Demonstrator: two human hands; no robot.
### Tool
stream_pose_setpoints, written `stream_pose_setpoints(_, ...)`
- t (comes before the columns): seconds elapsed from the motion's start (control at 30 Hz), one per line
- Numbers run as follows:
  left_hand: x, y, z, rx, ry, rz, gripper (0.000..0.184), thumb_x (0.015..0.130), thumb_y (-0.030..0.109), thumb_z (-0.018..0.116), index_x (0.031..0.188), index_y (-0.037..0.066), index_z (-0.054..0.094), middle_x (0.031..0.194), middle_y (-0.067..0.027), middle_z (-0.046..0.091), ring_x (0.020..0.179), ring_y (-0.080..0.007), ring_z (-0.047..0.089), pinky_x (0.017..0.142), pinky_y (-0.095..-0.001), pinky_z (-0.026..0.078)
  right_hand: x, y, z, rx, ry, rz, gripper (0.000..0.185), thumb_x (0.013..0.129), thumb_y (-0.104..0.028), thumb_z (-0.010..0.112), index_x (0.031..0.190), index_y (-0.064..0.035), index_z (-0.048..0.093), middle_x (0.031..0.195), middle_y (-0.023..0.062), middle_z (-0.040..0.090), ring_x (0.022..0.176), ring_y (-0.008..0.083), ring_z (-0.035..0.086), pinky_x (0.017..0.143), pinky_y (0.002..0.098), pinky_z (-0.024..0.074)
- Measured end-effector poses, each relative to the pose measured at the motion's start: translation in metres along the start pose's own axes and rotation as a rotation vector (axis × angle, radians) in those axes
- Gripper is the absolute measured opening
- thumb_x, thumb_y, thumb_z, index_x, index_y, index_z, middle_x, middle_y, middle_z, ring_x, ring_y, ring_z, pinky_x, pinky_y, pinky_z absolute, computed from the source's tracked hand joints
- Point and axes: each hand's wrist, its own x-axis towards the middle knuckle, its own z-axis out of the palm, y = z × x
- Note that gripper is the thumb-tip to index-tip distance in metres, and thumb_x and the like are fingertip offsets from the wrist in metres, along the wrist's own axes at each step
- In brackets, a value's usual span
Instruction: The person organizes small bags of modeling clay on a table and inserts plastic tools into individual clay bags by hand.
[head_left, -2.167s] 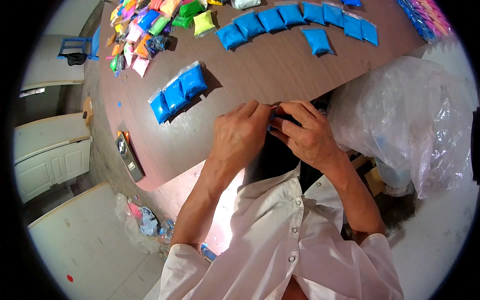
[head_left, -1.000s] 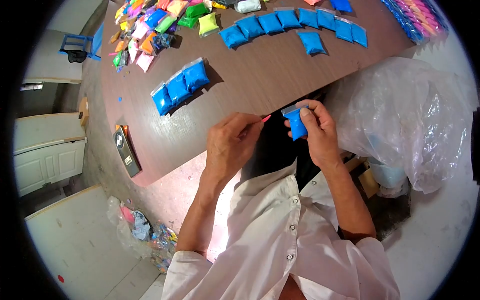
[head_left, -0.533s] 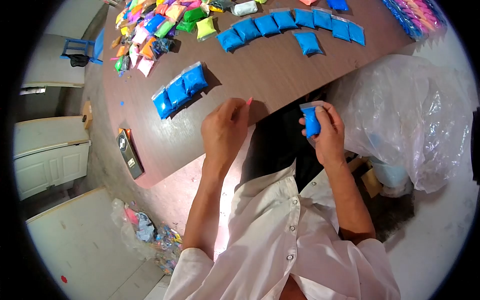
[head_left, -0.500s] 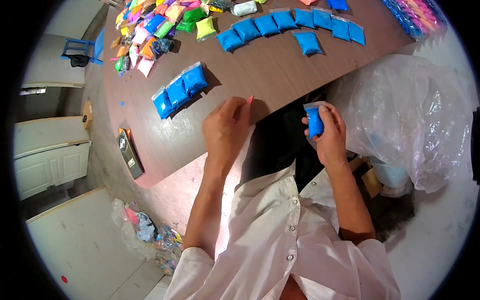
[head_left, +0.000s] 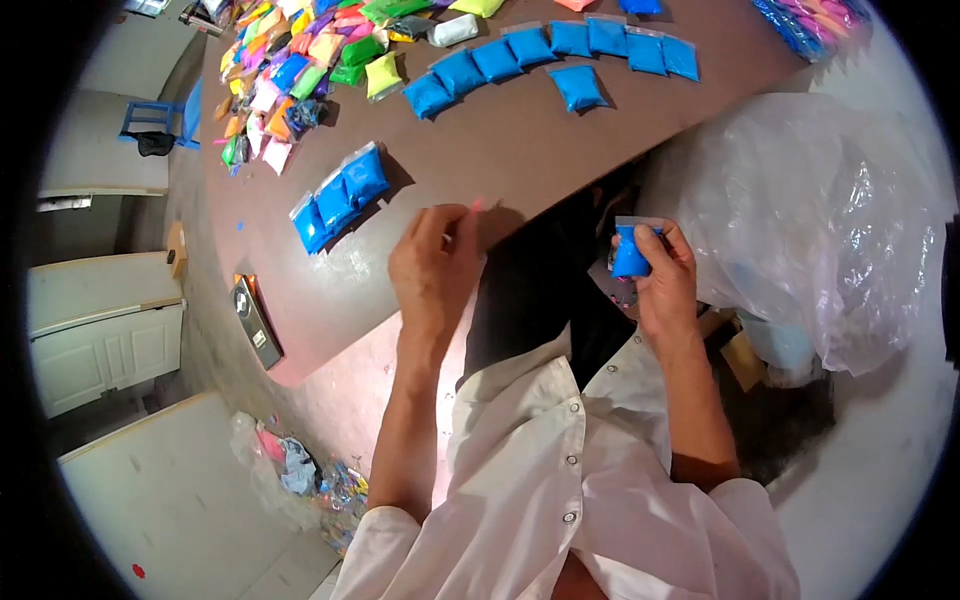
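My right hand (head_left: 665, 280) is closed around a small clear bag of blue, clay-like filling (head_left: 630, 252), beyond the table's near edge. The bag's clear top strip sticks up above my thumb. My left hand (head_left: 437, 268) is over the table's near edge with its fingers drawn together in a pinch. A tiny pink piece (head_left: 477, 205) shows at its fingertips, blurred, so its kind is unclear. Three overlapping blue packets (head_left: 338, 198) lie to the left of that hand. Farther back is a curved row of blue packets (head_left: 497, 60), with a single blue packet (head_left: 577, 88) in front of it.
A heap of many-coloured packets (head_left: 300, 75) covers the brown table's (head_left: 480, 150) far left. A dark phone-like object (head_left: 257, 322) lies at the left edge. At right are a large clear plastic bag (head_left: 800, 220) and a bundle of pink and blue packets (head_left: 810, 30).
My left hand has shifted slightly left, with the pink piece at its fingertips. My right hand has turned the blue packet more upright. The view has shifted a little.
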Motion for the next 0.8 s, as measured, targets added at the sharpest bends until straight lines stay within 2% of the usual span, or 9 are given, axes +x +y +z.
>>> stream_pose_setpoints(0.07, -0.002, -0.003, 0.006, 0.01, 0.011, 0.01, 0.009, 0.092, 0.007, 0.08, 0.097, 0.0, 0.076, 0.086, -0.0123, 0.075, 0.071, -0.0201, 0.072, 0.064, -0.0302, 0.056, -0.005, -0.004, 0.005, 0.0, -0.072, 0.026, 0.025, 0.099, -0.027, 0.077, 0.119, -0.0131, 0.069, 0.122, 0.0099, 0.068, 0.108, 0.0234, 0.07, 0.092, 0.036, 0.0567)
stream_pose_setpoints(0.13, -0.008, 0.007, 0.018, -0.044, -0.081, 0.178, 0.004, 0.092, 0.008, 0.077, 0.091, 0.005, 0.075, 0.085, -0.0134, 0.072, 0.069, -0.0288, 0.07, 0.062, -0.0372, 0.055, -0.007, -0.001, 0.008, 0.069, -0.106, 0.054, 0.024, 0.1, -0.026, 0.076, 0.119, -0.0129, 0.068, 0.12, 0.0087, 0.068, 0.111, 0.0223, 0.07, 0.092, 0.0336, 0.0557)
stream_pose_setpoints(0.2, -0.016, 0.018, 0.022, -0.09, -0.159, 0.174, 0.004, 0.093, 0.007, 0.076, 0.093, 0.004, 0.074, 0.084, -0.0139, 0.071, 0.07, -0.0289, 0.071, 0.063, -0.0361, 0.056, -0.01, -0.001, 0.011, 0.114, -0.162, 0.039, 0.021, 0.101, -0.025, 0.075, 0.117, -0.0129, 0.069, 0.115, 0.0065, 0.069, 0.106, 0.0182, 0.069, 0.088, 0.0307, 0.0543)
stream_pose_setpoints(0.27, -0.016, 0.033, 0.02, -0.207, -0.229, 0.091, 0.006, 0.094, 0.007, 0.075, 0.095, 0.002, 0.073, 0.085, -0.0147, 0.071, 0.069, -0.0275, 0.071, 0.064, -0.0346, 0.055, -0.012, 0.005, 0.013, 0.125, -0.164, 0.015, 0.017, 0.103, -0.02, 0.071, 0.117, -0.0111, 0.068, 0.111, 0.0071, 0.07, 0.101, 0.0191, 0.07, 0.086, 0.0326, 0.0568)
stream_pose_setpoints(0.3, -0.019, 0.037, 0.022, -0.356, -0.231, -0.031, 0.008, 0.095, 0.007, 0.075, 0.099, 0.001, 0.072, 0.083, -0.0144, 0.072, 0.068, -0.0223, 0.069, 0.063, -0.032, 0.054, -0.013, 0.007, 0.014, 0.138, -0.167, -0.009, 0.013, 0.105, -0.015, 0.067, 0.117, -0.0092, 0.067, 0.106, 0.0076, 0.071, 0.096, 0.02, 0.071, 0.083, 0.0344, 0.0594)
stream_pose_setpoints(0.43, -0.026, 0.042, 0.015, -0.414, -0.291, -0.135, 0.012, 0.1, 0.007, 0.073, 0.108, -0.002, 0.072, 0.086, -0.0097, 0.073, 0.075, -0.012, 0.066, 0.067, -0.0258, 0.053, -0.018, 0.007, 0.023, 0.194, -0.202, 0.089, 0.013, 0.106, -0.015, 0.066, 0.117, -0.0092, 0.068, 0.108, 0.0072, 0.071, 0.096, 0.0179, 0.07, 0.084, 0.0336, 0.059)
stream_pose_setpoints(0.67, -0.039, -0.029, -0.036, -0.107, 0.032, -0.103, 0.013, 0.098, 0.008, 0.075, 0.106, -0.003, 0.072, 0.084, -0.0069, 0.073, 0.072, -0.0084, 0.062, 0.064, -0.0249, 0.049, -0.027, 0.01, 0.042, 0.098, -0.159, 0.108, 0.017, 0.105, -0.023, 0.069, 0.117, -0.0101, 0.069, 0.104, 0.0051, 0.07, 0.091, 0.0156, 0.068, 0.084, 0.0315, 0.0569)
stream_pose_setpoints(0.7, -0.041, -0.037, -0.044, -0.041, 0.122, -0.128, 0.01, 0.097, 0.007, 0.076, 0.102, 0.0, 0.071, 0.074, -0.0075, 0.07, 0.062, -0.0112, 0.061, 0.059, -0.0262, 0.049, -0.029, 0.01, 0.045, 0.07, -0.148, 0.076, 0.019, 0.105, -0.025, 0.069, 0.116, -0.0099, 0.069, 0.103, 0.0046, 0.07, 0.09, 0.0155, 0.067, 0.083, 0.0304, 0.0563)
stream_pose_setpoints(0.8, -0.056, -0.071, -0.079, 0.142, 0.217, -0.218, 0.011, 0.098, 0.01, 0.074, 0.101, 0.0, 0.071, 0.075, -0.0081, 0.071, 0.063, -0.0121, 0.063, 0.06, -0.0274, 0.05, -0.027, 0.014, 0.046, -0.02, -0.167, 0.103, 0.026, 0.103, -0.031, 0.071, 0.118, -0.0092, 0.069, 0.108, 0.0054, 0.068, 0.094, 0.0143, 0.065, 0.081, 0.0283, 0.0536)
